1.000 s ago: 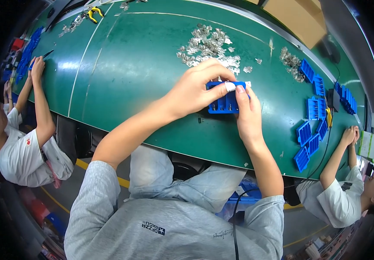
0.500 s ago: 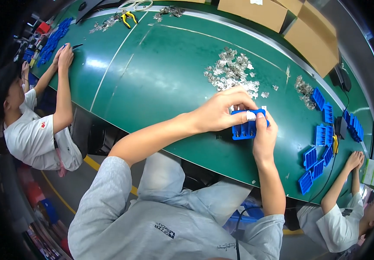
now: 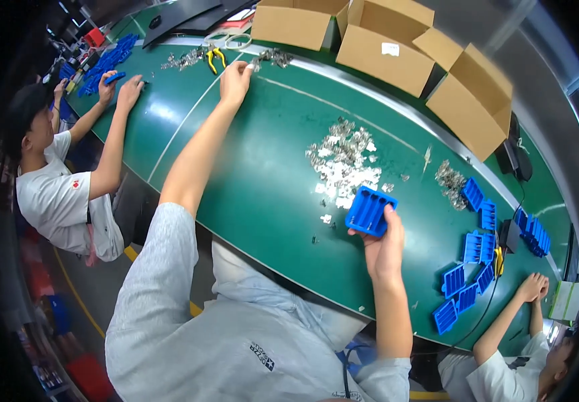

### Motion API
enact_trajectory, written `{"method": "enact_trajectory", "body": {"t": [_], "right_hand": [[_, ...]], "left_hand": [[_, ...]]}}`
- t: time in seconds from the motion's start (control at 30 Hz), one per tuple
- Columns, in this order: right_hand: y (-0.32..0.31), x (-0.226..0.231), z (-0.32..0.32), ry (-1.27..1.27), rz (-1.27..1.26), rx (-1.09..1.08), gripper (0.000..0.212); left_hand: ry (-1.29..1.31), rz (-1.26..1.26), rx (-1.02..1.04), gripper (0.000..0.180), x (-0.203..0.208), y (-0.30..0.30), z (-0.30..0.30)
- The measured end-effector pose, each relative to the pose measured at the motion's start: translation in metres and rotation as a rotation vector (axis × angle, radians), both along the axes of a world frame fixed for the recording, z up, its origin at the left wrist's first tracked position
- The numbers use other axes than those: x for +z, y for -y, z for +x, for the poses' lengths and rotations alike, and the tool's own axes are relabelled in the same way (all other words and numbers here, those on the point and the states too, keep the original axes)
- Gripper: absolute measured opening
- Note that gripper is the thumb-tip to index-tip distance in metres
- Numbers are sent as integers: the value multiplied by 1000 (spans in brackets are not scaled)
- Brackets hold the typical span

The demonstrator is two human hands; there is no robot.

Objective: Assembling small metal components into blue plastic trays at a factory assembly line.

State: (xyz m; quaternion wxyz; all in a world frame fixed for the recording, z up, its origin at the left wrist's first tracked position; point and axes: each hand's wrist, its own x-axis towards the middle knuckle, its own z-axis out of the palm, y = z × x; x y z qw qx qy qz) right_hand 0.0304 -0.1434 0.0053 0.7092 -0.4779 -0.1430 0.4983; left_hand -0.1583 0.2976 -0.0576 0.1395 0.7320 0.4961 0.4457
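My right hand [image 3: 384, 251] grips a blue plastic battery holder [image 3: 370, 213] by its near right edge, thumb on the rim. The holder is tilted, its long open slots facing up. My left arm stretches far forward, and my left hand [image 3: 236, 82] is at a small heap of metal clips [image 3: 276, 58] near the table's far edge. Its fingers are bent together, with a white covering on one fingertip; whatever they pinch is too small to make out. Just beyond the holder lies a larger pile of shiny metal contact pieces [image 3: 344, 161].
Yellow-handled pliers [image 3: 216, 60] lie left of my left hand. Cardboard boxes [image 3: 386, 57] line the far edge. More blue holders [image 3: 465, 298] and another metal heap [image 3: 450, 179] are at right. Co-workers sit at left [image 3: 58, 181] and right [image 3: 510, 368] along the green table [image 3: 269, 174].
My left hand has let go of the blue battery holder and reached forward and left to the far clip heap. My right hand keeps the holder, now turned with its slots more visible.
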Motion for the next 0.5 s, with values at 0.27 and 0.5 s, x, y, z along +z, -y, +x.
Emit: {"method": "enact_trajectory", "body": {"t": [0.27,0.5], "right_hand": [[-1,4,3,-104,27,-4,32],[0,-20,26,-185,97,-95,43]], "left_hand": [[-342,20,40,21,16,-8,15],[78,-199,-873,13,70,206,77]]}}
